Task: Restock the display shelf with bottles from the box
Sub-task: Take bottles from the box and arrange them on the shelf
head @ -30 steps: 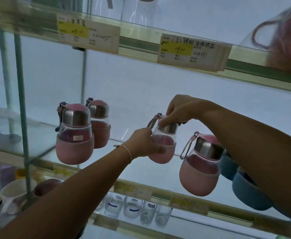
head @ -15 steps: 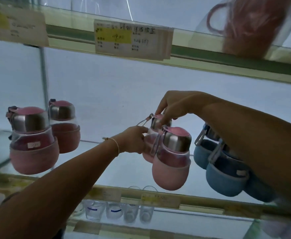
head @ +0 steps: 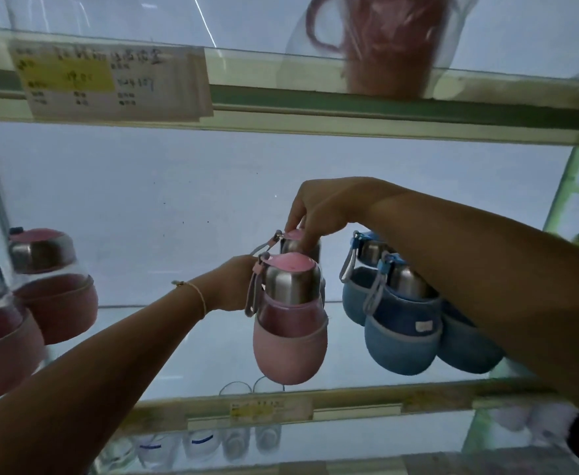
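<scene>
The right grip is pinched on the cap of the rear pink bottle, likely for square seating; nothing can be told of the left grip.

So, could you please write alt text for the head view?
A person reaches across a glass shelf to a pink bottle at the back: the right hand pinches its cap, the left hand is partly hidden behind a nearer pink bottle. Blue bottles stand right, more pink ones left.
</scene>
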`<action>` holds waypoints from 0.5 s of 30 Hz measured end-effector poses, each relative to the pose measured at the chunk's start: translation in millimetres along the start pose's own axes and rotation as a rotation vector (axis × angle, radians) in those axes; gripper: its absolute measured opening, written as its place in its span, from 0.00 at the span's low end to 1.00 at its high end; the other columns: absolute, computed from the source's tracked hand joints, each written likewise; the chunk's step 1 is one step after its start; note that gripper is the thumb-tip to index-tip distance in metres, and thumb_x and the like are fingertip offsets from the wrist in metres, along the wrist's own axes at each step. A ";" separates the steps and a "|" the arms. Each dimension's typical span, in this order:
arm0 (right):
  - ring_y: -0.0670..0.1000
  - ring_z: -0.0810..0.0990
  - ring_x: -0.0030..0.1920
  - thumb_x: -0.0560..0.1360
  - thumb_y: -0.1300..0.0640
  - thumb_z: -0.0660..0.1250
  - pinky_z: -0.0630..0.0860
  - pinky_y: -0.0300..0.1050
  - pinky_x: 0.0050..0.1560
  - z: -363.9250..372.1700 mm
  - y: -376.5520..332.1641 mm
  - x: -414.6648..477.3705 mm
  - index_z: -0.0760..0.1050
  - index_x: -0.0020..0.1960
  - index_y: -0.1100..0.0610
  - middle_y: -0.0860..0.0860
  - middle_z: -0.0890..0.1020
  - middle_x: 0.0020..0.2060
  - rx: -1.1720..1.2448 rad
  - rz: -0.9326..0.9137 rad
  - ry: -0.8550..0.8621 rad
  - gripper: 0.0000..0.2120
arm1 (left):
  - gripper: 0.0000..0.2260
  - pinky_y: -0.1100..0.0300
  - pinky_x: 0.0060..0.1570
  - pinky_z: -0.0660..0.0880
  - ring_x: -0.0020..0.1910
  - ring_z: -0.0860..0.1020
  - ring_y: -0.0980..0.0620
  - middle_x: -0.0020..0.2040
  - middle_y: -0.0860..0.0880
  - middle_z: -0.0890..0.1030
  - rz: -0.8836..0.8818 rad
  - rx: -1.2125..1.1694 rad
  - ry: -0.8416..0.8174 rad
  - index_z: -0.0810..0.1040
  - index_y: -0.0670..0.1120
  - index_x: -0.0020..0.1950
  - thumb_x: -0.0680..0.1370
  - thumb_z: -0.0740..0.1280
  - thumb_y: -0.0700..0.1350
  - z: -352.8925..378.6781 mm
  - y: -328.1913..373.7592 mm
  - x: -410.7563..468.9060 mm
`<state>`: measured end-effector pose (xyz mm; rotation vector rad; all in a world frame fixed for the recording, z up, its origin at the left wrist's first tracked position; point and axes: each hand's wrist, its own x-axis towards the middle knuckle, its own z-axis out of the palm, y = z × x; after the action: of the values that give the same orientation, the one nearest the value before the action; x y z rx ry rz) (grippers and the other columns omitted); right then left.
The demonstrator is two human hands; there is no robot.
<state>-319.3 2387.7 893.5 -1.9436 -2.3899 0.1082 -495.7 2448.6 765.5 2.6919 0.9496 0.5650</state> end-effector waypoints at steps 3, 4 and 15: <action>0.50 0.80 0.55 0.71 0.53 0.78 0.77 0.41 0.50 -0.4 3.5 -3.6 0.85 0.58 0.53 0.49 0.85 0.52 0.019 0.005 -0.001 0.16 | 0.05 0.48 0.50 0.78 0.42 0.78 0.42 0.40 0.44 0.79 0.036 0.006 0.009 0.78 0.38 0.41 0.75 0.71 0.37 -0.2 0.8 3.8; 0.50 0.80 0.55 0.71 0.54 0.77 0.77 0.41 0.49 -0.1 4.5 -4.5 0.85 0.58 0.53 0.48 0.85 0.52 0.022 0.005 -0.002 0.16 | 0.05 0.51 0.48 0.77 0.41 0.77 0.44 0.38 0.48 0.78 0.052 -0.016 0.016 0.77 0.40 0.40 0.75 0.71 0.35 -0.8 2.4 4.2; 0.51 0.81 0.53 0.71 0.54 0.78 0.77 0.39 0.42 -0.2 13.8 -9.6 0.85 0.58 0.53 0.51 0.85 0.52 -0.008 0.046 0.005 0.16 | 0.07 0.72 0.41 0.73 0.37 0.74 0.58 0.37 0.53 0.76 0.051 -0.219 0.000 0.77 0.42 0.40 0.75 0.70 0.33 4.5 6.5 13.4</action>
<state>-303.8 2381.1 892.4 -2.0002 -2.3470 0.0951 -480.6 2451.8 767.3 2.5266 0.7716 0.6388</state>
